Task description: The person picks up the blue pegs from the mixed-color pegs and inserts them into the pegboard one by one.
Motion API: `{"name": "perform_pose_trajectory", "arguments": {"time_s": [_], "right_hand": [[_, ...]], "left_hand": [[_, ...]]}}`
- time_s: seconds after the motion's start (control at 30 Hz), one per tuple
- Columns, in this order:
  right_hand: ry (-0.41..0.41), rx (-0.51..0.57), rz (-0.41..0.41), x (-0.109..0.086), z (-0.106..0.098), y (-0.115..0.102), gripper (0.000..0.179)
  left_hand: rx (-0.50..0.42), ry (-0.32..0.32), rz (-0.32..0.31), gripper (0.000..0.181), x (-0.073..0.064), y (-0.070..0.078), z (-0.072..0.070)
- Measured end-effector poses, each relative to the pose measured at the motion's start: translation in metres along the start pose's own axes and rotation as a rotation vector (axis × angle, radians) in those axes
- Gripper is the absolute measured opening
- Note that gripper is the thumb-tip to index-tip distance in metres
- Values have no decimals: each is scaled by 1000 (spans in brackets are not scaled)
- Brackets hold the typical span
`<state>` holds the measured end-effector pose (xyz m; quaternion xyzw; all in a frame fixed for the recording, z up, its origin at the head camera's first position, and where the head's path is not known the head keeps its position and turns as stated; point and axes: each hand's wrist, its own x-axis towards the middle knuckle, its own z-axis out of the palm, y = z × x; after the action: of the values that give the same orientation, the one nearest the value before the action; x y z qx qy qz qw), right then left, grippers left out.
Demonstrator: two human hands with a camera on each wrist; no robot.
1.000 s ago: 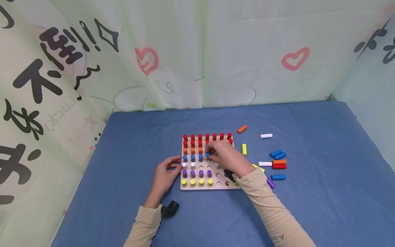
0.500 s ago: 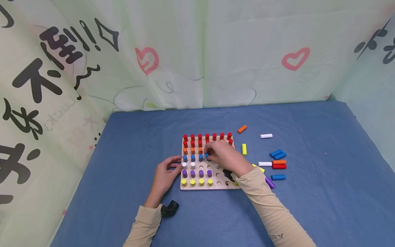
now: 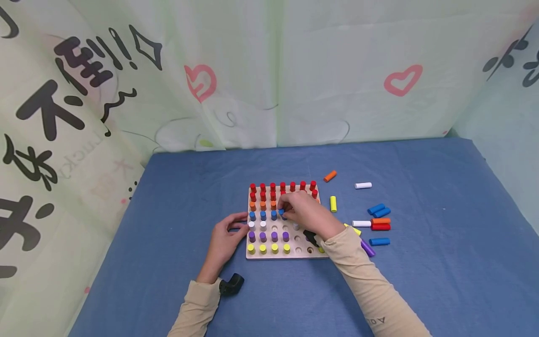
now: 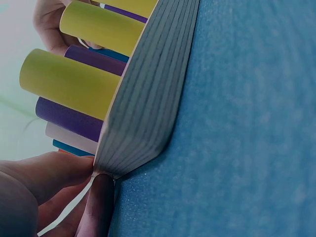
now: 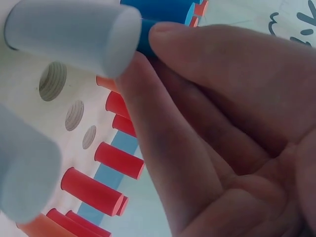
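A wooden pegboard [image 3: 266, 258] with rows of coloured pegs lies on the table. My right hand [image 3: 311, 213] is over its middle and pinches a blue peg [image 3: 281, 213] between thumb and fingertips, in the blue row right of three other blue pegs. In the right wrist view the blue peg [image 5: 145, 38] shows between thumb and finger, partly behind a white peg [image 5: 74, 34]. My left hand [image 3: 226, 238] rests at the board's left edge. In the left wrist view its fingertips touch the board's corner [image 4: 131, 143]. The right hand and sleeve hide part of the board.
Right of the board lie loose pegs: an orange one [image 3: 330, 176], a white one [image 3: 363, 186], a yellow one [image 3: 333, 204], several blue ones [image 3: 380, 242], a red one [image 3: 381, 227] and a purple one [image 3: 368, 248]. A printed curtain [image 3: 303, 107] hangs behind the blue-covered table [image 3: 442, 243].
The blue peg in my right fingers has shifted slightly left over the blue row, with the hand moving a little. My left hand and the board stay put.
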<state>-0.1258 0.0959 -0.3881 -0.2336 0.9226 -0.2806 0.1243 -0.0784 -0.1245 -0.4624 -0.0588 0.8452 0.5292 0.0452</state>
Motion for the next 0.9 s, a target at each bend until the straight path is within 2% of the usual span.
{"name": "perform_pose_trajectory", "arguments": {"time_s": [0.47,0.9], "right_hand": [[2,14,43,-3,-2,1,11],[13,1,19,-12,-11,4,14]], "left_hand": [[-5,-3,7,36,-1,0,0],[-2,-3,0,36,-2,1,-1]]}}
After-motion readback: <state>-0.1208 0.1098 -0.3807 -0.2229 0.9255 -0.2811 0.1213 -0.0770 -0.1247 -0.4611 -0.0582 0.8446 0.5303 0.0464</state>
